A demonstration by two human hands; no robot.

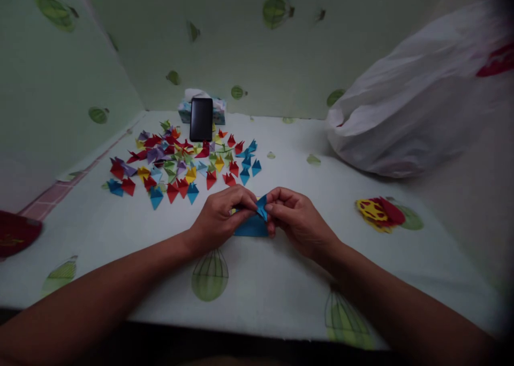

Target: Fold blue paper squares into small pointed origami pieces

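Note:
Between my hands is a small folded piece of blue origami paper [262,207], pinched from both sides. My left hand [225,211] grips its left edge with thumb and forefinger. From the right, my right hand [295,216] pinches the other edge, its fingers curled. Just beneath them, a flat blue paper sheet [251,229] lies on the table, partly covered by my fingers. Beyond my hands, many folded paper pieces [182,187] in red, blue, yellow, green and purple are spread out at the left.
A dark phone [201,121] leans on a tissue box [219,111] at the back. To the right bulges a white plastic bag [393,109]. Yellow and red cut-outs [375,212] lie at the right, a red object [18,232] at the left edge. The table [289,291] has a balloon-print cover.

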